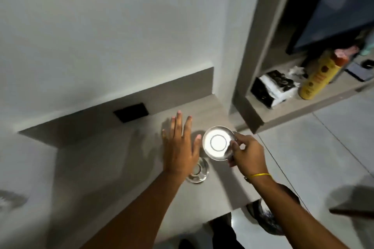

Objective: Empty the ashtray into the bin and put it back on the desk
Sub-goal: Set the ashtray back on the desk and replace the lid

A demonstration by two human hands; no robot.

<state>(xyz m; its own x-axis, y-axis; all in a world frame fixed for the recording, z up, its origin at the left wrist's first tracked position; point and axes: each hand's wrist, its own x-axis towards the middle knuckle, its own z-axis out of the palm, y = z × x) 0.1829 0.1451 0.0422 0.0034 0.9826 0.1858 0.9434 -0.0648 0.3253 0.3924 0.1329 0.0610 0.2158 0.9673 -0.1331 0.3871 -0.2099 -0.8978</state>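
Note:
My right hand point(245, 152) grips the right rim of a round, shiny metal ashtray point(216, 142) and holds it just above the grey desk point(113, 168), near the desk's right end. Glare hides the inside of the ashtray. My left hand point(179, 145) hovers flat with fingers spread over the desk, just left of the ashtray, holding nothing. A bin lined with a dark bag point(265, 218) stands on the floor below the desk's front right corner, partly behind my right forearm.
A clear glass dish point(199, 172) sits on the desk under my left wrist. A black wall socket point(131, 112) is set in the desk's back panel. To the right, a shelf holds a yellow bottle point(319, 76) and a black-and-white packet point(273, 88).

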